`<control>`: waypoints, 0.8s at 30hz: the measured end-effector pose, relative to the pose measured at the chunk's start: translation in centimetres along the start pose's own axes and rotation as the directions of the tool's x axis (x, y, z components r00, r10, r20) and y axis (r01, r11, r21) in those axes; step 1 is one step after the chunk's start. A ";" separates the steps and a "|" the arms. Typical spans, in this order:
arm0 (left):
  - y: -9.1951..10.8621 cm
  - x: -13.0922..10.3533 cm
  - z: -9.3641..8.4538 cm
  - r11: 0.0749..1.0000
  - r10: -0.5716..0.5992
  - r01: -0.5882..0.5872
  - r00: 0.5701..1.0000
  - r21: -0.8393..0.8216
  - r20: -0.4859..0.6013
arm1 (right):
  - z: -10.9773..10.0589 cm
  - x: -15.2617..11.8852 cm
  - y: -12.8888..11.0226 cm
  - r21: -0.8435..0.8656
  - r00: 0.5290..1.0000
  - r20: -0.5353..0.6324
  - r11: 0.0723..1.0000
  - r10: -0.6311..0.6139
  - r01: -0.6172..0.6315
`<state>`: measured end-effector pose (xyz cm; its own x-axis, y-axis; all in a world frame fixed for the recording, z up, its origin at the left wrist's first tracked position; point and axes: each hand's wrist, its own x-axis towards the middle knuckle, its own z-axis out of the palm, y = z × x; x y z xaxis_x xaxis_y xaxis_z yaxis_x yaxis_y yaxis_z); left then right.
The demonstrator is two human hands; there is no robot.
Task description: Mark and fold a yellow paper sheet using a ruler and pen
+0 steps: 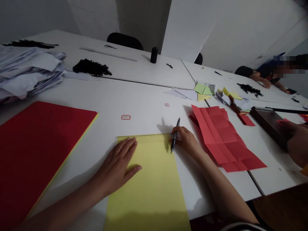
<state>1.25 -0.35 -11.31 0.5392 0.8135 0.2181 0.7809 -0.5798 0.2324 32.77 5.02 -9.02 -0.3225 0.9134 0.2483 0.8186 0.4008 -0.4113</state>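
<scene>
i have the right hand (186, 140) closed around a black pen (175, 138), its slim end pointing away, while the left hand (120, 162) lies flat with the thumb spread, gripping nothing, its fingertips on a clear ruler (152, 138). the yellow sheet (146, 192) is right under that left palm and runs back toward me; the ruler sits along its far edge, its right end beneath my pen hand. i read the step as squaring the ruler to that edge with the pen in readiness. the next move, as i judge it, calls for even pressure from the left fingers so nothing skews, and any stroke would need the pen turned tip down to the paper.

left of the left hand is a red sheet (48, 144) with yellow showing beneath its edge; just right of the pen hand lies creased red paper (218, 134). further right, another person's hand (298, 142) is at a dark tray (268, 126). beyond my fingers are two small red-bordered labels (125, 117), then green paper pieces (202, 89) off to the right, a black yarn bundle (90, 67) to the left, and farther out a black cylinder (154, 55).
</scene>
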 end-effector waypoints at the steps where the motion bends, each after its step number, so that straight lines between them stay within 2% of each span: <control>1: 0.0 0.0 0.0 1.000 0.005 -0.005 1.000 0.004 -0.002 | 0.0 0.0 0.0 0.002 1.000 0.005 1.000 0.002 -0.002; 13: 0.9 -0.2 -1.0 0.999 -0.037 0.039 0.995 -0.023 0.097 | 0.4 -0.5 0.3 0.002 1.000 -0.016 1.000 -0.013 0.013; 24: 0.9 -0.4 -1.2 0.997 -0.033 0.038 0.997 -0.071 0.067 | 0.4 -0.5 0.2 0.011 0.999 -0.021 0.999 -0.040 0.041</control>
<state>1.37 -1.25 -10.06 0.5329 0.8334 0.1467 0.7763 -0.5505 0.3071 32.87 4.70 -9.52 -0.3455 0.8948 0.2828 0.7994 0.4385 -0.4107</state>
